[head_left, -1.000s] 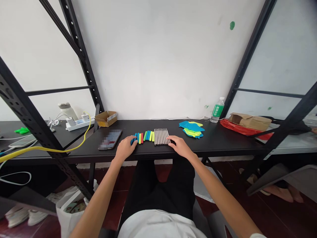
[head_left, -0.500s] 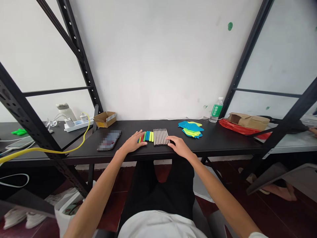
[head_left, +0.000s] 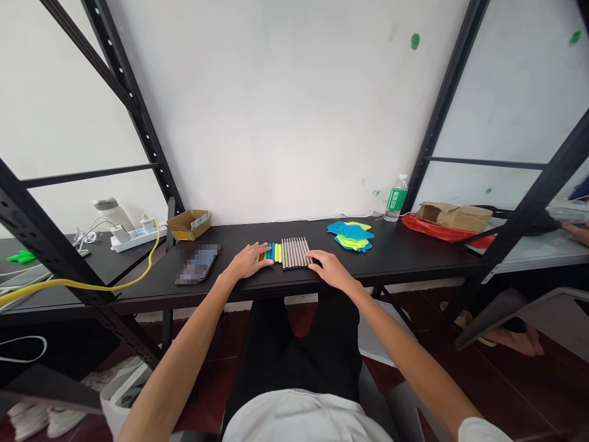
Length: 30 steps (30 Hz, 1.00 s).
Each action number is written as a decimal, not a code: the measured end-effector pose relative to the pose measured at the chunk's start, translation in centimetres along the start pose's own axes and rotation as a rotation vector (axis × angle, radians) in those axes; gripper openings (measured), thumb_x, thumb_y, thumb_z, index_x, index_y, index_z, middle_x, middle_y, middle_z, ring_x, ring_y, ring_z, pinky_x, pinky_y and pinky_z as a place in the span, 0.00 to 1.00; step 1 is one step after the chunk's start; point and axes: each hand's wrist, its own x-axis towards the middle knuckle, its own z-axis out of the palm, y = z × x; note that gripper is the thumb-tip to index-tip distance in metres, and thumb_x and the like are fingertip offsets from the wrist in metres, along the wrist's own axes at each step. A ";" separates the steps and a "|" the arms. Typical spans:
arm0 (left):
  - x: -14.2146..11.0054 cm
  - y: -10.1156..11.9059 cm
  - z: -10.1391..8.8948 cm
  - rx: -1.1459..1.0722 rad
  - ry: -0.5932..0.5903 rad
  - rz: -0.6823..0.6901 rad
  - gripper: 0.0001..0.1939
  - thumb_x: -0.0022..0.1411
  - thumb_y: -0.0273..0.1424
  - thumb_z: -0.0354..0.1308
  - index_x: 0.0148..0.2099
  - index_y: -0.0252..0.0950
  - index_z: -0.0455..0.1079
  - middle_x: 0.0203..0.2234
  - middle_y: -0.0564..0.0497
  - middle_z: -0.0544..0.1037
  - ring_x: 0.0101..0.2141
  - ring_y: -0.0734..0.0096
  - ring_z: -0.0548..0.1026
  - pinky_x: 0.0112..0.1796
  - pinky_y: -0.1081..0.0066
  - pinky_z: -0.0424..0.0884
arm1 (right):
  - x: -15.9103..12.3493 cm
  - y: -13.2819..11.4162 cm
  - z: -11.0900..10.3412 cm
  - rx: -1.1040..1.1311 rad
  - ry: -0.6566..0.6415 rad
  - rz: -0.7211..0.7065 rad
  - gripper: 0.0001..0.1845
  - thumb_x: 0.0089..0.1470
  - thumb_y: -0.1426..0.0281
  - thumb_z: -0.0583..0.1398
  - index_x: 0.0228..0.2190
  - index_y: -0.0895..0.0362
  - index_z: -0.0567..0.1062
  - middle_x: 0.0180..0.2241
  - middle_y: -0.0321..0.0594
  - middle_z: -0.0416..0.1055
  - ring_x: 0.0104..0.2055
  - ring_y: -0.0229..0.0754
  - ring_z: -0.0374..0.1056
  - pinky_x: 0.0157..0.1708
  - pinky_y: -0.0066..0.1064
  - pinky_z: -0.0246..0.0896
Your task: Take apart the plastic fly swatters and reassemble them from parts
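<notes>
left hand point(head_left: 248, 261), unclenched, covers the left end of the coloured sticks point(head_left: 278, 253); right hand point(head_left: 326, 267), curved, not closed, touches the right edge of the grey rods point(head_left: 294, 253) alongside them. blue-and-yellow cutouts point(head_left: 352, 231) lie beyond it, a phone point(head_left: 202, 263) left of the left hand.

Coloured sticks point(head_left: 272, 252) lie just beside aligned grey rods point(head_left: 294, 253)

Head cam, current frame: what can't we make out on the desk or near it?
All in the head view:
- Left end of the coloured sticks: covered by the left hand; full count unclear.
- Right edge of the grey rods: partly behind the right hand.
- Screen of the phone: pixelated.
- Small print on the bottle: too small.
- Co-worker's arm: cut off by the right edge.
</notes>
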 end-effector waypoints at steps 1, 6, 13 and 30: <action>0.0 0.1 0.0 0.010 0.014 -0.008 0.35 0.63 0.58 0.49 0.64 0.45 0.67 0.65 0.47 0.65 0.65 0.49 0.60 0.63 0.51 0.54 | 0.0 0.0 0.0 0.000 0.002 0.001 0.19 0.61 0.73 0.58 0.52 0.50 0.76 0.55 0.44 0.73 0.58 0.50 0.68 0.60 0.46 0.61; 0.0 0.0 0.0 0.033 0.038 0.001 0.40 0.60 0.61 0.51 0.67 0.45 0.63 0.67 0.46 0.61 0.66 0.48 0.59 0.62 0.52 0.56 | 0.0 -0.2 0.0 0.005 0.000 0.004 0.19 0.61 0.73 0.58 0.52 0.50 0.76 0.55 0.44 0.73 0.58 0.50 0.68 0.59 0.46 0.61; 0.5 -0.5 0.3 0.011 -0.050 0.029 0.38 0.62 0.60 0.49 0.67 0.47 0.63 0.67 0.47 0.61 0.67 0.48 0.56 0.64 0.48 0.52 | 0.0 -0.2 -0.1 0.007 -0.026 0.013 0.19 0.62 0.72 0.57 0.53 0.50 0.75 0.55 0.41 0.73 0.58 0.50 0.69 0.59 0.45 0.62; 0.6 0.7 0.1 -0.019 0.052 0.132 0.37 0.60 0.59 0.54 0.65 0.45 0.66 0.65 0.50 0.65 0.66 0.49 0.59 0.62 0.55 0.60 | 0.0 0.1 0.0 0.010 -0.003 -0.006 0.20 0.61 0.73 0.58 0.53 0.49 0.75 0.55 0.41 0.73 0.58 0.49 0.69 0.60 0.44 0.61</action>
